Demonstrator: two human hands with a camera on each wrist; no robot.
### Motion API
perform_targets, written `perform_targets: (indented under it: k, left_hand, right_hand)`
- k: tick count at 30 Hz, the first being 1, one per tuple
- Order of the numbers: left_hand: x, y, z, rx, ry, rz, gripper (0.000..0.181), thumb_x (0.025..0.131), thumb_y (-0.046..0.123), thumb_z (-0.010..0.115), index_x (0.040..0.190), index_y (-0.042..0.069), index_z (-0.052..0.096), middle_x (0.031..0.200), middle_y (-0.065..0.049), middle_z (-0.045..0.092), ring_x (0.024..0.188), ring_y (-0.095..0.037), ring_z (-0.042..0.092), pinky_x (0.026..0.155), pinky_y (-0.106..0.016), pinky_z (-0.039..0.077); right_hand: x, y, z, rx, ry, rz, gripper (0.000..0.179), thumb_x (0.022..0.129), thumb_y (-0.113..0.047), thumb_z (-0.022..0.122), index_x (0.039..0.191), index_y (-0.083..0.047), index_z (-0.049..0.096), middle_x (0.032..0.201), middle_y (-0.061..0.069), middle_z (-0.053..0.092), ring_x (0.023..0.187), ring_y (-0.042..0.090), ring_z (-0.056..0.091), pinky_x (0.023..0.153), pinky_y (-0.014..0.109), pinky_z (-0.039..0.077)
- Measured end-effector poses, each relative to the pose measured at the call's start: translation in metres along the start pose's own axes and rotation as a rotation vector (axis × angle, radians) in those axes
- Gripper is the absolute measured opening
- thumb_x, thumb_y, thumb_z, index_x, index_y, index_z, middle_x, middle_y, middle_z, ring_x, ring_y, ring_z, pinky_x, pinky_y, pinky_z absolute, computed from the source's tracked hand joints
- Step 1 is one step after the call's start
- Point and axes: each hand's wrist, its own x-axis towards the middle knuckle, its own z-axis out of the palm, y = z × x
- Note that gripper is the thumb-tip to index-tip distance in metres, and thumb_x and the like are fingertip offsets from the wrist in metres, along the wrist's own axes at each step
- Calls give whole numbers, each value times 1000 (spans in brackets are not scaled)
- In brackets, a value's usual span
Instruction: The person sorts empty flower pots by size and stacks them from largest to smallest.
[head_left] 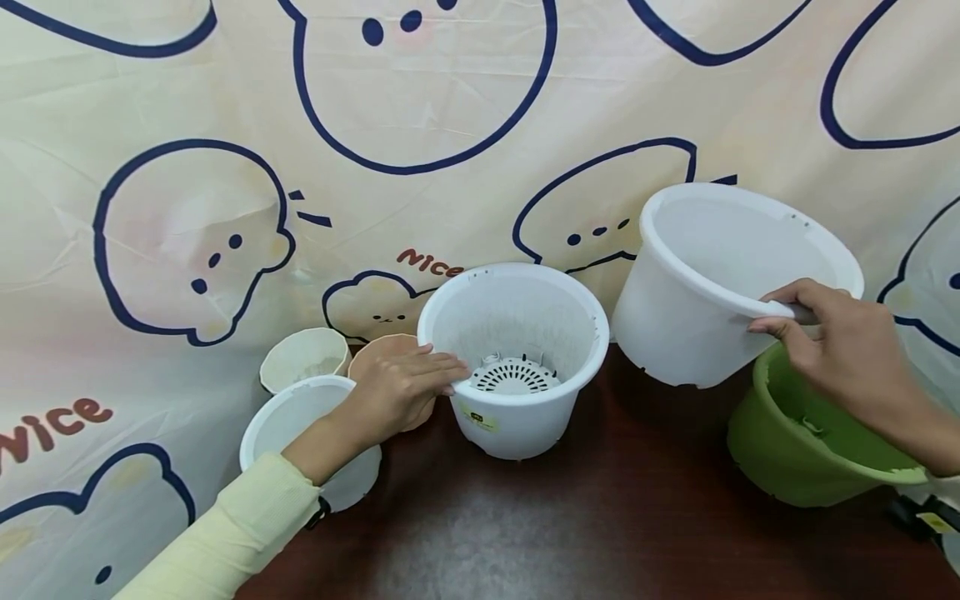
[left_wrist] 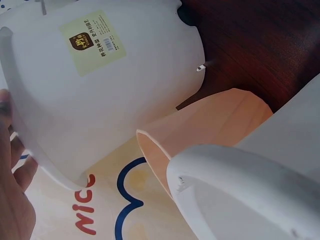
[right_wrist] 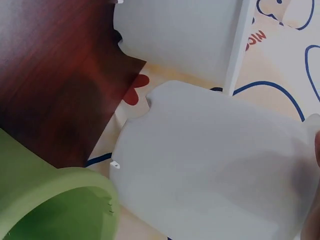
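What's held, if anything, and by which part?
The right hand grips the tilted white pot by its rim. The left hand touches the middle white pot at its rim; whether it grips is unclear.

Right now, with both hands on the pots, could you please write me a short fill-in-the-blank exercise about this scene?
The right hand grips a tilted white pot by its ____.
In the head view, the rightmost pot is coloured ____.
The left hand touches the middle white pot, whose label is on its ____ wall, not the inner one.
The red word printed on the backdrop is ____.
Missing words: rim; green; outer; Nice.
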Motion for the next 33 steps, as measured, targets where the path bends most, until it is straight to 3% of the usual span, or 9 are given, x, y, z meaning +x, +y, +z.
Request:
perform_targets:
  k: [3, 6, 9, 11, 15, 16, 18, 29, 33]
  left_hand:
    - [0, 0, 0, -5, -2, -3, 35, 87, 5, 79, 121, 11, 76, 117, -2, 78, 110, -18, 75, 99, -47, 58]
    - [0, -1, 1, -7, -3, -5, 35, 86, 4, 79, 121, 11, 77, 117, -2, 78, 110, -19, 75, 99, -47, 58]
    - [1, 0, 0, -8, -7, -8, 35, 86, 4, 79, 121, 11, 76, 117, -2, 78, 110, -19, 75, 99, -47, 58]
    - [1, 0, 0, -9, -8, -7, 36, 87, 5, 79, 122, 11, 76, 117, -2, 78, 110, -19, 74, 99, -47, 58]
    - [0, 0, -1, -11, -9, -4, 36, 88, 5, 78, 122, 12, 76, 118, -2, 78, 111, -18, 74, 100, -47, 57]
    - [0, 0, -1, -12, -8, -4, 35, 88, 5, 78, 122, 12, 76, 118, -2, 78, 111, -18, 74, 100, -47, 57]
    - [0, 0, -1, -13, -8, -6, 35, 88, 5, 78, 122, 12, 76, 118, -2, 78, 111, -18, 74, 100, -47, 57]
    - [0, 0, -1, -12, -9, -9, 36, 88, 5, 77, 123, 13, 76, 118, -1, 78, 111, -18, 74, 100, -46, 57]
    - [0, 1, -1, -10, -4, -7, 36, 88, 5, 77, 123, 13, 76, 118, -1, 78, 111, -18, 74, 100, -47, 57]
  right_hand:
    - [2, 1, -2, -13, 17, -2, 32, 70, 8, 85, 98, 4, 71, 82, 25, 73, 55, -7, 49, 44, 13, 27]
    - [3, 1, -5, -21, 32, -9, 29, 72, 5, 86, 97, 6, 70, 81, 25, 73, 61, -8, 50, 47, 12, 29]
    - [4, 1, -7, -21, 40, -14, 27, 76, -1, 86, 97, 5, 70, 82, 23, 73, 73, -23, 43, 50, 10, 32]
    - [4, 0, -9, -18, 46, -15, 26, 79, -4, 85, 98, 5, 70, 82, 23, 73, 68, -16, 53, 54, 7, 34]
    - [7, -1, -12, -25, 55, -6, 26, 81, -5, 84, 99, 6, 70, 83, 23, 73, 66, -16, 51, 56, 6, 33]
    - [8, -1, -13, -23, 57, -3, 26, 81, -3, 84, 99, 7, 70, 83, 23, 73, 67, -18, 50, 56, 6, 33]
    - [9, -2, -14, -24, 59, 9, 26, 80, -3, 84, 100, 7, 70, 83, 23, 73, 78, -32, 30, 55, 6, 32]
    - [16, -8, -22, -23, 74, 23, 27, 81, -1, 83, 101, 11, 69, 84, 30, 72, 86, -38, 26, 57, 3, 31]
    - [18, -9, -23, -24, 81, 14, 27, 81, -3, 83, 101, 10, 70, 83, 30, 72, 75, -26, 46, 56, 4, 31]
